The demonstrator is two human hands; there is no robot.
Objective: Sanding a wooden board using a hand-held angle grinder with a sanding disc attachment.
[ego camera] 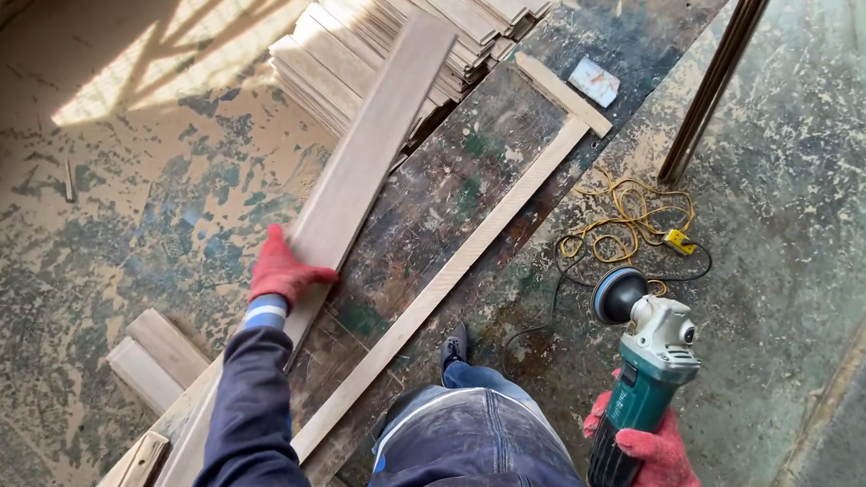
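Left hand [282, 271] in a red work glove, closed over the left edge of a long pale wooden plank [349, 183], fingers wrapped onto its top face. Plank running diagonally from near left to far right, far end resting up on a stack of similar boards [390, 35], near end dropping past the dark blue sleeve [249, 425]. Right hand [651, 451], also red-gloved, clenched around the green body of an angle grinder [641, 361] at near right, grey head and round sanding disc [618, 294] pointing away and held above the floor. Just right of the plank, a broad dark worn panel [469, 171] lying flat, crossed by a long thin light batten [436, 288] with a short crosspiece [562, 93] at its far end. Small white scrap [594, 81] beside that crosspiece. Tangle of yellow cord [627, 217] with a yellow plug [680, 241] on the floor just beyond the grinder, black cable [547, 307] trailing near it. Two short offcuts [154, 356] on the dusty, paint-flecked floor at near left. Dark shoe [452, 348] and grey trousers [475, 441] at near centre
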